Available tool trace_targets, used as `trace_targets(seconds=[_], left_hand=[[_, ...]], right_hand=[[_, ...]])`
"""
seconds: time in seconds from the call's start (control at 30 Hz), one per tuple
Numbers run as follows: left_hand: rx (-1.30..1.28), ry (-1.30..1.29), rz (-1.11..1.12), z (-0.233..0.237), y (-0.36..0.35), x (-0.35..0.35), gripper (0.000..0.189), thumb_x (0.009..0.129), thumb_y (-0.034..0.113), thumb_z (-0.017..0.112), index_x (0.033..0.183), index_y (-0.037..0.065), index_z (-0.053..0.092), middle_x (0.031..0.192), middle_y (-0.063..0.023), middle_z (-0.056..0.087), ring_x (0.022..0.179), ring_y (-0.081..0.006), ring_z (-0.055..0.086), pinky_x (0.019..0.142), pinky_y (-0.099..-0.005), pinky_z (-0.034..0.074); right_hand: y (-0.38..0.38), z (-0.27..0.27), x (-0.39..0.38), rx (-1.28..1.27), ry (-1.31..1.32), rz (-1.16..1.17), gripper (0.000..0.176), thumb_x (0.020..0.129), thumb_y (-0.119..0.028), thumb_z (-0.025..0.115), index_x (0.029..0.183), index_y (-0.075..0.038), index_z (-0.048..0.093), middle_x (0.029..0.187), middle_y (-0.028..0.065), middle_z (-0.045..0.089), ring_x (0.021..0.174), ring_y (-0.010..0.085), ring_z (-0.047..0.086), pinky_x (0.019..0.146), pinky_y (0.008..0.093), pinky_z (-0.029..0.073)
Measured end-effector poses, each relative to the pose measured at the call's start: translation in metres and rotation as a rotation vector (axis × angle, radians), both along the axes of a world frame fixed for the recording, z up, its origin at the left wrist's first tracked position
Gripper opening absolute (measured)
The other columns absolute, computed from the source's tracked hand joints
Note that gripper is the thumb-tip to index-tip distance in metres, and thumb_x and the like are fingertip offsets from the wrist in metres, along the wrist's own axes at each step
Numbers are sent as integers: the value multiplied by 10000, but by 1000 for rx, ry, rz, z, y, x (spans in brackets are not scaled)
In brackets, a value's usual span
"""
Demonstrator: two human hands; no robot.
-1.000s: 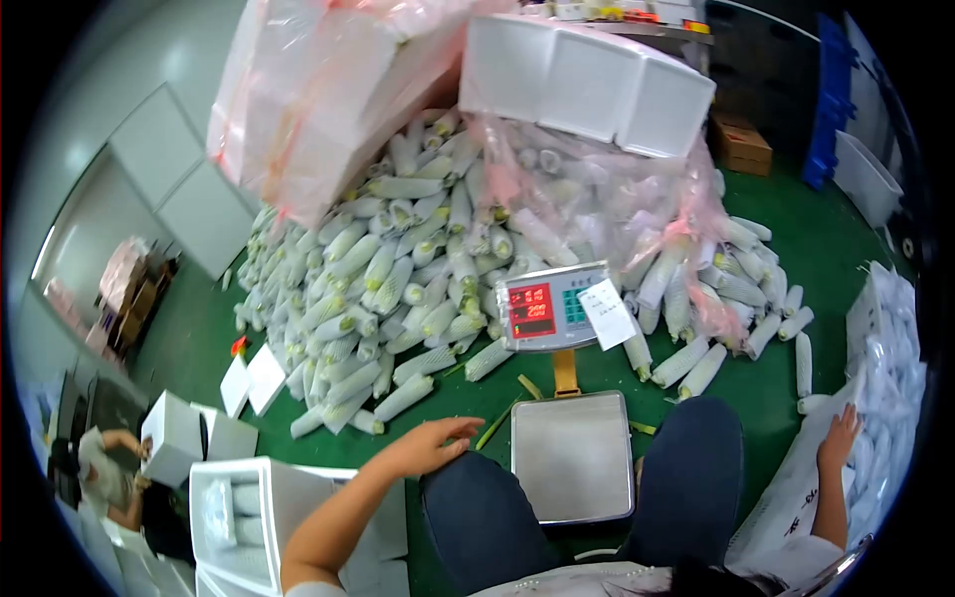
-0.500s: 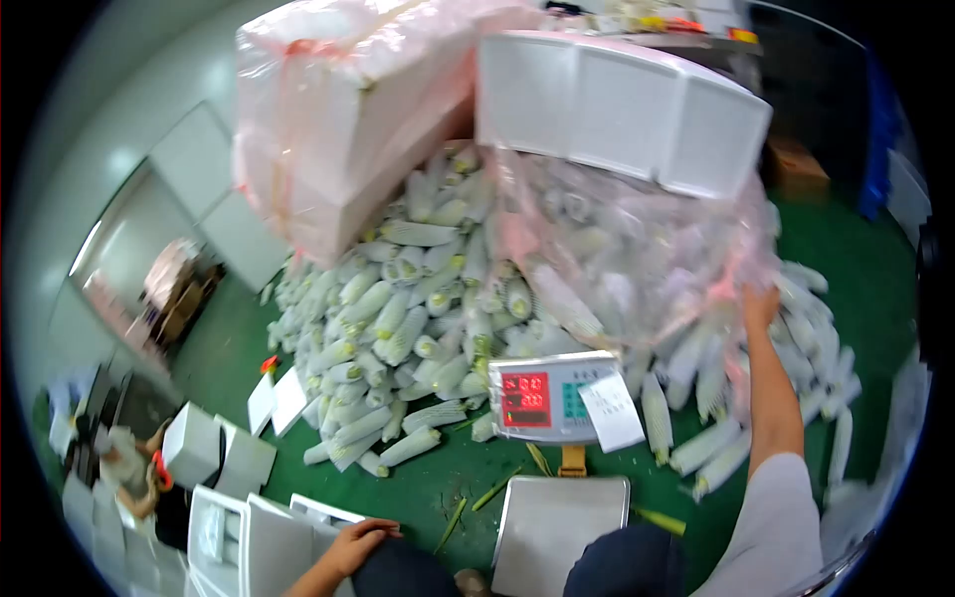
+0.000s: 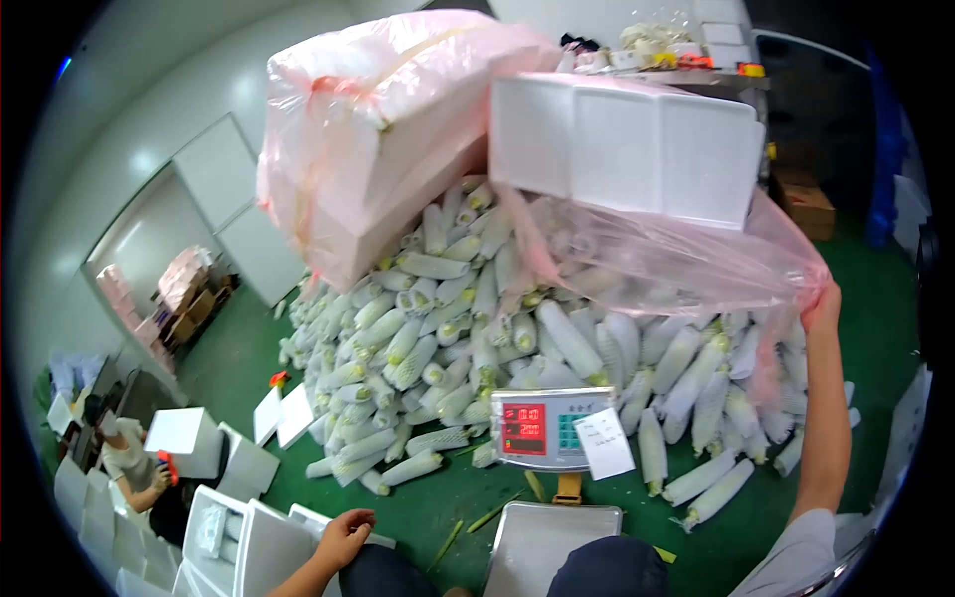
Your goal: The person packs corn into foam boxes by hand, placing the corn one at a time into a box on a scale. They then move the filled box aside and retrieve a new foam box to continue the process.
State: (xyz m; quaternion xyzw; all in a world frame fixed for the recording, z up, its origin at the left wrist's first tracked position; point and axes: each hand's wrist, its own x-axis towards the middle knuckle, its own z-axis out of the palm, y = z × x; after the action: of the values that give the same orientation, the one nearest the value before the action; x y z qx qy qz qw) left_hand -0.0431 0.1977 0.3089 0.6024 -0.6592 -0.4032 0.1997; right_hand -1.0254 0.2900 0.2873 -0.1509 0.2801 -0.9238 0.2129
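Observation:
My right hand (image 3: 822,308) is closed on the edge of a pink plastic bag (image 3: 676,264), pulling it taut. The bag stretches from under the white foam boxes (image 3: 627,149) across the pile. Below it lie many net-wrapped ears that look like corn (image 3: 572,343), white with yellow-green ends. My left hand (image 3: 348,535) rests by my left knee next to a white foam box (image 3: 274,547), fingers loosely extended and holding nothing. Between my knees stands a scale with a metal platform (image 3: 552,547); its red-lit display (image 3: 525,428) has a handwritten paper note (image 3: 603,444) on it.
A large pink-wrapped block (image 3: 378,149) leans over the pile at the back left. At far left another person (image 3: 134,463) holds a red-orange tool beside white boxes (image 3: 184,443). Green leaf scraps (image 3: 487,514) lie on the floor. Cardboard boxes (image 3: 804,207) stand at the right.
My right hand has moved up and to the right, drawing the pink bag sideways and uncovering more wrapped ears. The white foam boxes on it have shifted. My left hand has lifted slightly leftward.

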Motion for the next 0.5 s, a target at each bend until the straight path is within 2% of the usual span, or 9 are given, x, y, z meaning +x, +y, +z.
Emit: trace_targets(seconds=[0.1,0.17,0.23,0.3,0.33,0.4,0.43,0.47,0.5], left_hand=[[-224,-73,-200,-4,-20,-31,352,874,79,603,1222,31,612,1087,-120,677,962,-206,668,828,-330,533],[-306,-107,-326,-10,-27,-48,395,844,99,631,1236,61,612,1091,-132,659,954,-236,677,810,-342,537],[-352,-183,-485,6,-19,-71,431,850,127,640,1274,69,589,1172,-136,609,971,-238,676,806,-349,536],[-311,-181,-514,8,-22,-77,439,856,138,641,1286,73,583,1195,-141,587,972,-234,676,799,-348,535],[-275,-169,-494,3,-26,-76,437,858,140,639,1287,73,582,1197,-144,580,970,-232,676,795,-346,535],[-222,-172,-478,-6,-20,-73,437,863,140,636,1291,71,579,1190,-149,575,966,-232,677,788,-342,535],[-221,-189,-485,-4,-21,-74,439,865,138,634,1294,68,576,1182,-151,576,964,-234,678,784,-340,536],[-212,-204,-491,-2,-20,-77,440,867,137,633,1297,66,574,1173,-153,578,962,-235,678,781,-338,536],[-207,-189,-496,3,-16,-84,431,866,137,634,1286,60,573,1161,-152,577,952,-240,680,775,-341,536]], right_hand=[[89,17,133,-59,148,-161,339,1006,-257,461,1206,-21,601,1122,76,652,1006,187,633,902,336,530],[115,7,267,179,464,-370,329,995,-251,448,1165,-15,603,1078,94,638,1007,202,614,899,351,502],[143,-102,349,652,676,-312,294,922,-175,481,1100,14,618,951,140,631,905,260,612,843,365,497],[172,-253,402,1076,719,-255,263,848,-99,515,1035,44,633,823,186,625,803,319,611,786,379,492],[182,-326,415,1223,509,-335,397,801,-45,540,1189,24,588,1042,218,625,951,342,601,876,401,477],[200,-430,391,1500,38,-663,521,810,-74,571,1317,25,497,1301,263,518,1161,364,528,1009,432,411],[192,-344,384,1352,278,-885,542,830,-72,614,1343,28,469,1334,250,497,1219,354,496,1051,432,376],[178,-214,387,1214,537,-1073,570,851,-69,656,1369,31,441,1366,236,475,1276,345,465,1092,431,341],[164,-152,376,1119,660,-1003,635,874,-106,658,1431,25,383,1478,237,365,1372,385,351,1140,441,276]])
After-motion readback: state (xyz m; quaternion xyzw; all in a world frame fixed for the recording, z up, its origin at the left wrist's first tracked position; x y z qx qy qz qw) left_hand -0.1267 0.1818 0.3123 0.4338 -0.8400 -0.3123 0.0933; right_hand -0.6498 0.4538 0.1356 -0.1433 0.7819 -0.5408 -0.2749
